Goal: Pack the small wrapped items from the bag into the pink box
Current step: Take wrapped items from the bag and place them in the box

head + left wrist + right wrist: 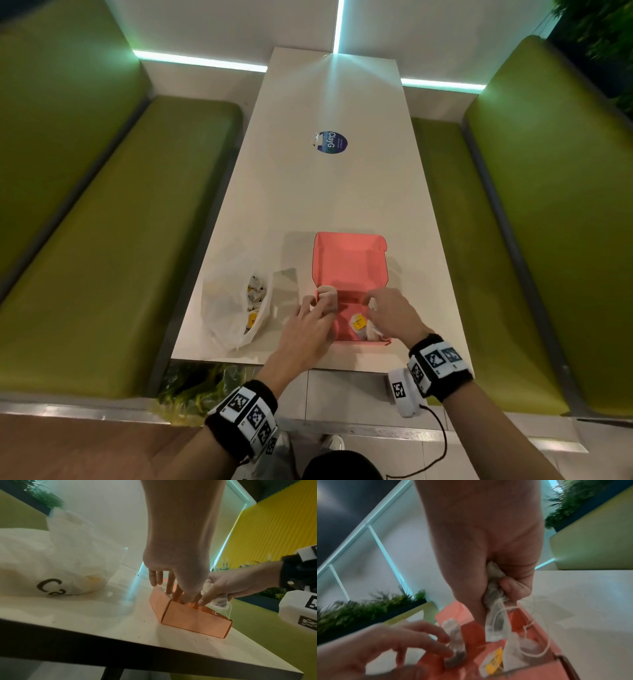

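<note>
As both forearms reached forward over the near table edge, entries ran near to far.
Right hand (489,555): fingers curled tight around bunched tea bags (494,592), held above the box's near right part; one bag and its strings hung down from the fist.
Left hand (310,320): fingers extended and relaxed, tips down on a tea bag (325,297) at the box's left wall.
Pink box (349,260): on the white table (308,192), lid open and lying away from the person; long axis ran near-to-far.
Box contents: bags and a yellow tag (358,322) in the near end.
Plastic bag (226,308): left of the box, mouth toward it, more wrapped items (255,291) inside.
</note>
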